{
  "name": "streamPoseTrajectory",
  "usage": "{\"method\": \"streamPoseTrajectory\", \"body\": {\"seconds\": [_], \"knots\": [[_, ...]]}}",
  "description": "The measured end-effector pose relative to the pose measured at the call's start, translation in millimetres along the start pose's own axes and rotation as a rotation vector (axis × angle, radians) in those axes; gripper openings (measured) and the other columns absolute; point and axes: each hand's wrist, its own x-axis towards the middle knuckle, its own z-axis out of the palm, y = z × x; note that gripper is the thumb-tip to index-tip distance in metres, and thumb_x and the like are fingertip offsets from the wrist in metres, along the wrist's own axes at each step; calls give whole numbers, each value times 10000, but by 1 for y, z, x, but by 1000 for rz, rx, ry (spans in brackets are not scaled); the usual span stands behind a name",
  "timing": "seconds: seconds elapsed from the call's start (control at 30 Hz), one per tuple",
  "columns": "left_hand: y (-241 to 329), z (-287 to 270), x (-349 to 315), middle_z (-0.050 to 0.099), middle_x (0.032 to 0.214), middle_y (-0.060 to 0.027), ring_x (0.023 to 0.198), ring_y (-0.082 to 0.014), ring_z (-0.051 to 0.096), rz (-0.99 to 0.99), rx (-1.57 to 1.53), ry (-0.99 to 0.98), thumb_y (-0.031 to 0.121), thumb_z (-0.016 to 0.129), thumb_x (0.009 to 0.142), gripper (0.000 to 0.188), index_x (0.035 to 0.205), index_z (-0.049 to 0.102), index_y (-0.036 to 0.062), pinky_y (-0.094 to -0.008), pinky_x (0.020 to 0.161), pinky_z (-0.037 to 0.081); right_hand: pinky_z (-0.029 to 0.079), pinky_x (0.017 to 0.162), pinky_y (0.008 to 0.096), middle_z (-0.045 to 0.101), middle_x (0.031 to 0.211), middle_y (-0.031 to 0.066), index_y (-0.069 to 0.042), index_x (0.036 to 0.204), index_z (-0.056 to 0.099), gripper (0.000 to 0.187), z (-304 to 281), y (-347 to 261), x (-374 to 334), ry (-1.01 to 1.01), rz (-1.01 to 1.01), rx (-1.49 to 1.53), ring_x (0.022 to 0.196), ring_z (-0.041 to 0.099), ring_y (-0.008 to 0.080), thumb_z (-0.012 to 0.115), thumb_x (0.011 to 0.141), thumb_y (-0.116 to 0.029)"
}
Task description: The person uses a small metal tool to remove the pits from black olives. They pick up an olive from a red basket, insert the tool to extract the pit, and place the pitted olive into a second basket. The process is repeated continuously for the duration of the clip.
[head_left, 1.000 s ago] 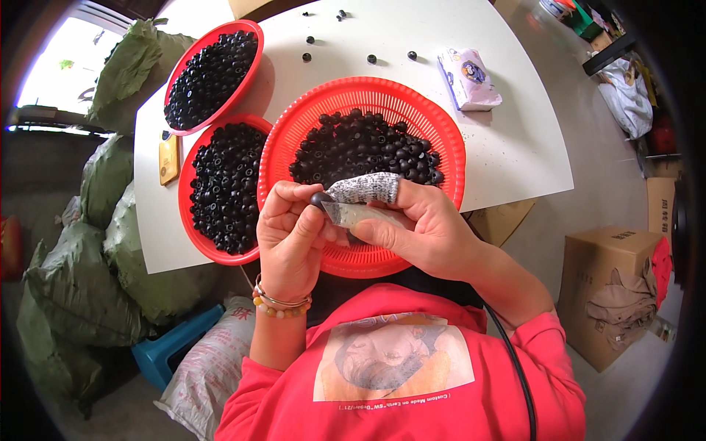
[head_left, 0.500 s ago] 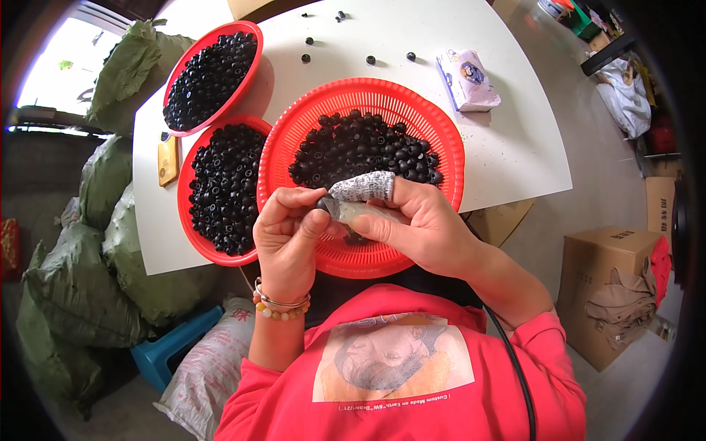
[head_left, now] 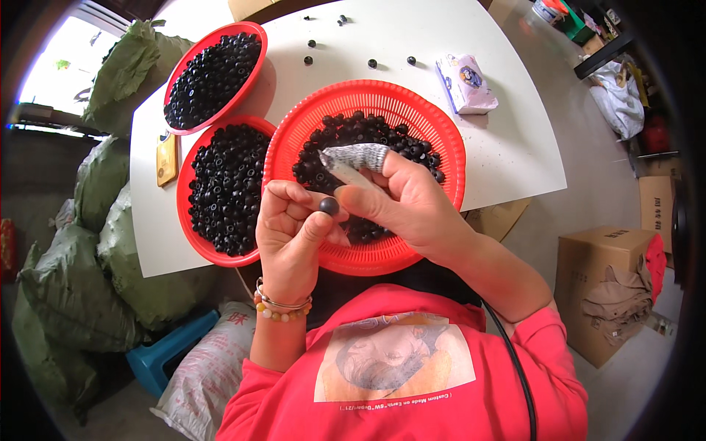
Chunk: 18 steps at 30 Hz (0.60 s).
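One blk ball (head_left: 329, 206) pinched in L hand (head_left: 285, 229); R hand (head_left: 421, 209) clamped on pale flat tool (head_left: 346, 173) over red basket (head_left: 365, 87).

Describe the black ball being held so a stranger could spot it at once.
On the white table, find the slotted red basket. At its near left rim, the left grip pinches the black ball between thumb and finger. Unlike the pieces inside, it's held alone.

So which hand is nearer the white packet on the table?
Right. The right hand is over the basket, with the packet beyond it and slightly right; the left hand is farther from it, leftward, holding a black ball.
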Motion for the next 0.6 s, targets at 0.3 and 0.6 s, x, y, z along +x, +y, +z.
{"method": "streamPoseTrajectory", "body": {"seconds": [0.3, 0.6], "knots": [[19, -22, -1, 543, 746, -107, 522, -125, 538, 157, 44, 115, 19, 477, 822, 97, 858, 387, 32, -203, 469, 461, 422, 730, 222, 557, 930, 39, 6, 1060, 485, 297, -11, 7, 10, 75, 87, -204, 823, 510, 76, 558, 799, -116], [45, -93, -9, 508, 702, -35, 534, -55, 441, 209, 318, 512, 128, 485, 852, 79, 896, 475, 63, -186, 464, 411, 285, 458, 117, 498, 743, -59, -71, 1068, 494, 299, -18, -10, 2, 151, 150, -204, 593, 395, -24, 571, 802, -182]]}}
